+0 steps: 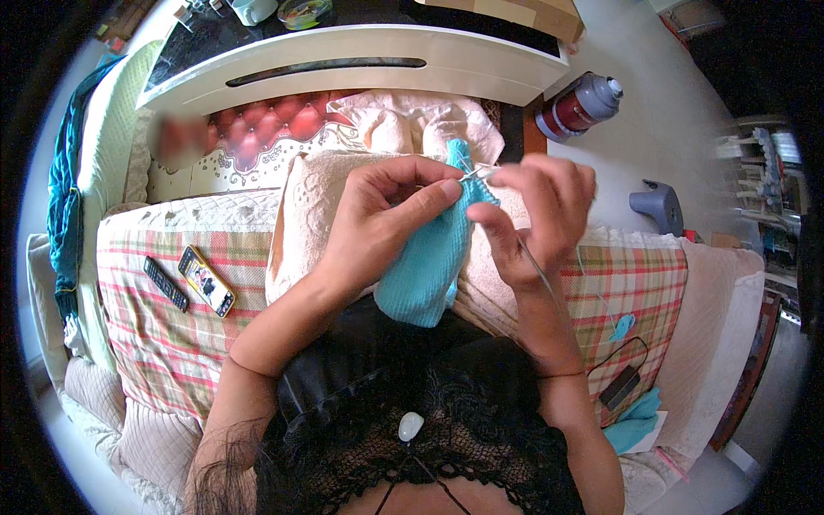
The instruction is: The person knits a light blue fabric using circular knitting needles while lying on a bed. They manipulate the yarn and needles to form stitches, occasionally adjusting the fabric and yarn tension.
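A turquoise knitted piece (425, 270) hangs above my lap, its upper end bunched around thin knitting needles (473, 172). With thumb and index finger, my left hand (386, 206) pinches the knitting's edge close to where the needles cross. My right hand (541, 212) is beside the needle tips, blurred, its thumb apart from the curled fingers. A thin grey needle or cable (535, 265) runs past its palm and wrist. Whether the right fingers grip a needle or the yarn is unclear. A small bundle of turquoise yarn (622, 327) lies on the plaid cover to my right.
A remote control (166, 284) and a lit phone (206, 281) lie on the plaid sofa cover (141, 347) at left. At right are a black adapter (620, 387) and turquoise fabric (634, 421). Ahead stands a black-topped table (360, 67), with a thermos (578, 106) and stool (656, 206) beyond.
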The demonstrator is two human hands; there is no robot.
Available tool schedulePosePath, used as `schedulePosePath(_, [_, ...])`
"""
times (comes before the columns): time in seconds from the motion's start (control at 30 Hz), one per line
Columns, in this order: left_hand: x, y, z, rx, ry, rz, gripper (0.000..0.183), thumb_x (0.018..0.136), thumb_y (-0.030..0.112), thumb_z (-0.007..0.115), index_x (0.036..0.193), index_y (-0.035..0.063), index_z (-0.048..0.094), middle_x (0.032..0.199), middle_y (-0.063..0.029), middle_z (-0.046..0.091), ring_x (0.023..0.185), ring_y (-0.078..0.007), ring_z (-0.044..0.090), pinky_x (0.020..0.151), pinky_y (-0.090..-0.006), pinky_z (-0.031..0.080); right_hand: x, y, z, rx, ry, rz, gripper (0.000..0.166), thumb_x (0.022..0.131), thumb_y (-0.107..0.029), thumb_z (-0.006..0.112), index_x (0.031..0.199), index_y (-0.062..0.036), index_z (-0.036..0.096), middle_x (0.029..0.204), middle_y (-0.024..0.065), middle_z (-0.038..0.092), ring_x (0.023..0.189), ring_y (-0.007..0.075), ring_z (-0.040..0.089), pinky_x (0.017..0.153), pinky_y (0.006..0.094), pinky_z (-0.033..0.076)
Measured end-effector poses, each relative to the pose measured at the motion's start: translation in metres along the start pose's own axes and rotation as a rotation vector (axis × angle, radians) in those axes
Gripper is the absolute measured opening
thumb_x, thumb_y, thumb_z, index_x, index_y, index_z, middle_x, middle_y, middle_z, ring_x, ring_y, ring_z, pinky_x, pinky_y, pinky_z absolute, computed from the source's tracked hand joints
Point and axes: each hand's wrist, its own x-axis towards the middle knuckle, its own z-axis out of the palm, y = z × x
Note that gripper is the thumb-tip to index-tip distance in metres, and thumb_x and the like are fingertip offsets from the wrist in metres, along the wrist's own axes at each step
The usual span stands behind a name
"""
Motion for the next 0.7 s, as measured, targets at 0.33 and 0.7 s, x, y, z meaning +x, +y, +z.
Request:
schedulePosePath(0.33, [0.003, -0.001, 0.002, -0.051, 0.025, 0.105, 0.018, 0.088, 0.011, 0.058, 0.100, -0.0016, 0.059, 0.085, -0.0012, 0.061, 0.078, -0.0045, 0.054, 0.070, -0.0190, 0.044, 0.004, 0.004, 0.002, 0.299, -0.082, 0.089, 0.047, 0.080, -0.049, 0.061, 0.088, -0.0032, 0.065, 0.084, 0.0064, 0.056, 0.073, 0.0155, 0.049, 0.063, 0.0272, 0.039])
schedulePosePath(0.7, [-0.001, 0.006, 0.000, 0.042, -0.061, -0.014, 0.020, 0.087, 0.013, 0.061, 0.102, -0.0001, 0.064, 0.087, -0.0023, 0.065, 0.078, -0.0049, 0.056, 0.070, -0.0190, 0.046, 0.003, 0.009, 0.007, 0.362, 0.020, 0.030, 0.036, 0.090, -0.035, 0.050, 0.073, -0.0047, 0.061, 0.073, 0.0071, 0.055, 0.071, 0.0211, 0.052, 0.086, 0.0390, 0.039])
